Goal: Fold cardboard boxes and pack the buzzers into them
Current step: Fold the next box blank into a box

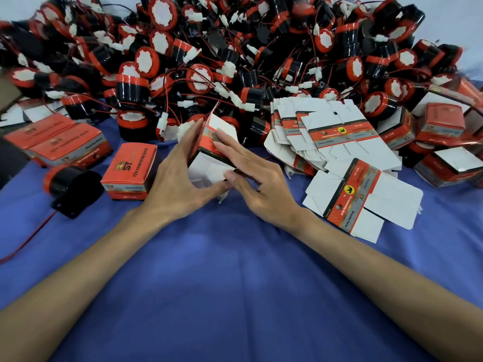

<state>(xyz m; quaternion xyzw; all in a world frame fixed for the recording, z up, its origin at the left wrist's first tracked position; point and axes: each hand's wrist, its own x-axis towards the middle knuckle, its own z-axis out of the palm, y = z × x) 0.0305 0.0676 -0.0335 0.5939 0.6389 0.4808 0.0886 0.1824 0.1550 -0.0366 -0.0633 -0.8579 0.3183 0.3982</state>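
A partly folded red and white cardboard box (209, 163) stands tilted on the blue cloth at the centre, its white flaps sticking out at top and bottom. My left hand (177, 178) holds its left side, thumb under the lower flaps. My right hand (251, 178) lies on its right face with fingers along the printed side and thumb pressing the lower white flap. A huge heap of red and black buzzers (209, 61) with wires and white plugs fills the back. One loose buzzer (73, 186) lies at the left.
A closed red box (129, 171) stands left of my hands, with more packed boxes (57, 142) behind it. Flat unfolded boxes (326, 134) fan out at the right, one flat box (363, 202) nearest. More boxes (441, 142) pile at far right. Blue cloth (235, 283) covers the table.
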